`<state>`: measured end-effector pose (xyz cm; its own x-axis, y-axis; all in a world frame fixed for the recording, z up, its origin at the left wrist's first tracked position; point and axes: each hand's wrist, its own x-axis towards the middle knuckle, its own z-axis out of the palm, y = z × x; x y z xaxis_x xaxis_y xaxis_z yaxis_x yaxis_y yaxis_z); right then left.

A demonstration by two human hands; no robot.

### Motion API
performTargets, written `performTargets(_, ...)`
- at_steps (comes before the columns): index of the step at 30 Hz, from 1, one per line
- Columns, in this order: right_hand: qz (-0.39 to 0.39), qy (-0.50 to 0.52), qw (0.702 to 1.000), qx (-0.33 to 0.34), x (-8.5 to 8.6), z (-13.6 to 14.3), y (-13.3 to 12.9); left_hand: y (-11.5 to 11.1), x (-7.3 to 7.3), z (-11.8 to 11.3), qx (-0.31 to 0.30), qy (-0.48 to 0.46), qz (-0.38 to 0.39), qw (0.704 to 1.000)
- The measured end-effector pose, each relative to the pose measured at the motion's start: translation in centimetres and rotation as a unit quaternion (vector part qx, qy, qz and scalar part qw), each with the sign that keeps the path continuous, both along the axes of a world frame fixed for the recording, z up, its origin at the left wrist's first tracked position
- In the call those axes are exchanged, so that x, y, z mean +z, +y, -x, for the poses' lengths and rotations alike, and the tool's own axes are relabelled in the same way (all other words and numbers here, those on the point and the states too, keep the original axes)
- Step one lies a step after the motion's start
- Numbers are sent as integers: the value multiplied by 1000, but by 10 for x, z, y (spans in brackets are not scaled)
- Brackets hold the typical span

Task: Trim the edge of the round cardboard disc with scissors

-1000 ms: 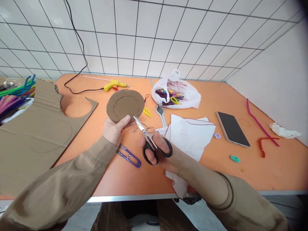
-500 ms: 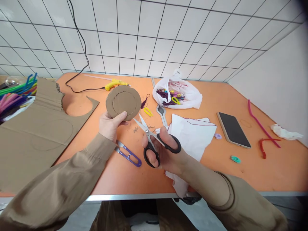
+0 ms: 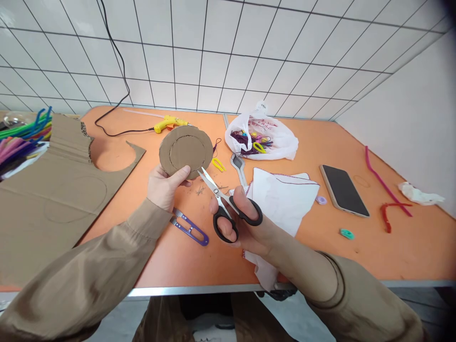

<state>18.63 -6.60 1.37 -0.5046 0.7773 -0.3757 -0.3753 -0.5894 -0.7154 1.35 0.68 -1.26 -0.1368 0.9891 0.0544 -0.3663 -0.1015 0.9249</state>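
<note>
My left hand [image 3: 164, 187] grips a round cardboard disc [image 3: 190, 152] by its lower edge, thumb on the face. A smaller circle is marked or cut inside the disc's rim. In my right hand [image 3: 245, 223] are black-handled scissors [image 3: 216, 191], fingers through the loops. Their blades are slightly parted, with the tips right at the disc's lower right edge; whether they touch it I cannot tell. Below the left wrist lie purple thread snips [image 3: 190, 230]. Small dark scraps [image 3: 200, 190] are scattered under the scissors' tips.
A big cardboard sheet [image 3: 67, 190] with a round cutout covers the left side. Behind the disc rests a yellow glue gun [image 3: 166, 124]. A plastic bag [image 3: 281, 142] of threads, white cloth [image 3: 281, 199], a phone [image 3: 345, 191] and pipe cleaners [image 3: 386, 185] occupy the centre and right.
The disc has shifted slightly right and turned a little. The scissors' blades have closed partway, and their tips now sit nearer the disc's edge.
</note>
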Motion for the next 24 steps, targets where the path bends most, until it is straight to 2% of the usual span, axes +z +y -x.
performTargets(9,2,-3,1000,4,-2,-1,2,-1,-2,0,0,23,-26,999)
performTargets(20,-2,39,999,-3,-11,2,3,-8,-3,-5,43,46,-45,997)
performTargets(24,-15,41,999,-1,-12,1,2,-9,-2,-5,34,61,-54,996)
